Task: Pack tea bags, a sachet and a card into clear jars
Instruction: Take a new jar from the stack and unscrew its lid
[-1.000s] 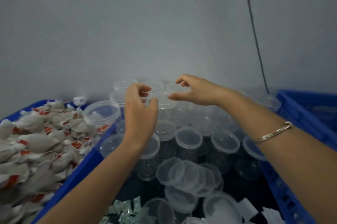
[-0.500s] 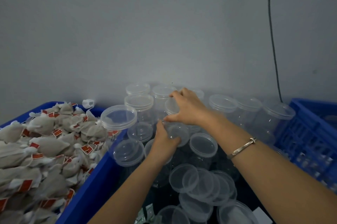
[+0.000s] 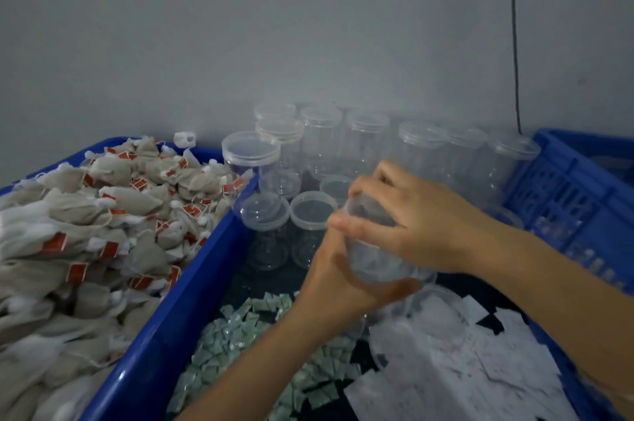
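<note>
Left hand (image 3: pixel 338 283) and right hand (image 3: pixel 422 225) are being curled around a clear cylindrical plastic jar (image 3: pixel 375 262), held over small green sachets (image 3: pixel 240 328) and white paper cards (image 3: pixel 456 369).

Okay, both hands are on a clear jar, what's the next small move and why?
Probably unscrew the clear jar: the right hand grips its top end, the left hand holds its body, and it looks empty.
</note>
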`<state>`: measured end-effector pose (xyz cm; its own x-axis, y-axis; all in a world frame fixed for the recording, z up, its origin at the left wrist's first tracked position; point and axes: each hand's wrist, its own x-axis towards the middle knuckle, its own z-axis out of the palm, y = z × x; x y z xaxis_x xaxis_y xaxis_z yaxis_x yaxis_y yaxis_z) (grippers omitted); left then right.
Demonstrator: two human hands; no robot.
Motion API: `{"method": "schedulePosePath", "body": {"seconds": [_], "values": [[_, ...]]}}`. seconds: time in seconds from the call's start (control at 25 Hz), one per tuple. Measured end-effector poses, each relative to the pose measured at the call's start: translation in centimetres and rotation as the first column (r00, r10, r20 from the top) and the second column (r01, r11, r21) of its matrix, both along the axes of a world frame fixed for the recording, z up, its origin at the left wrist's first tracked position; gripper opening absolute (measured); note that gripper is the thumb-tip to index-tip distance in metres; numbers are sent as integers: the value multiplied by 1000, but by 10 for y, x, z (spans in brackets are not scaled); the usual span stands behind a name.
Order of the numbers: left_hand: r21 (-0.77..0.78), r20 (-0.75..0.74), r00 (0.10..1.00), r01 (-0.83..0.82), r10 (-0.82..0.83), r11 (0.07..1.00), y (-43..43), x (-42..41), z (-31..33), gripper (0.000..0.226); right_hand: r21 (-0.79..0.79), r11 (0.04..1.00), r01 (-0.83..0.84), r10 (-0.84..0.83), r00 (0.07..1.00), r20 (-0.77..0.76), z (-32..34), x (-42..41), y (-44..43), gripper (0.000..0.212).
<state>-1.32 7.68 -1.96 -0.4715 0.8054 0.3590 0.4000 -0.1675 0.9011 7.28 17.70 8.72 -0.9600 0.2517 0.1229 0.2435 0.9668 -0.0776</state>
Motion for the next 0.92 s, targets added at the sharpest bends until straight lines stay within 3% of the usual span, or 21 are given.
{"method": "schedulePosePath", "body": {"seconds": [0.12, 0.24, 0.48, 0.76, 0.92], "values": [[-18, 84, 990, 115, -113, 993, -29, 28, -33, 79, 145, 988, 61, -95, 965, 245, -21, 34, -22, 94], [-41, 25, 993, 120, -119, 992, -55, 42, -57, 76, 57, 994, 89, -104, 920, 377, -38, 55, -41, 81], [-126, -13, 989, 146, -149, 981, -91, 54, -108, 92, -5, 998, 63, -56, 913, 404, -76, 79, -84, 55], [-120, 41, 995, 99, -95, 988, -106, 52, -137, 107, 159, 987, -38, 3, 977, 215, -104, 72, -114, 53], [-132, 71, 995, 85, -76, 988, -108, 56, -135, 109, 101, 995, -14, -18, 953, 303, -97, 73, -113, 58]]}}
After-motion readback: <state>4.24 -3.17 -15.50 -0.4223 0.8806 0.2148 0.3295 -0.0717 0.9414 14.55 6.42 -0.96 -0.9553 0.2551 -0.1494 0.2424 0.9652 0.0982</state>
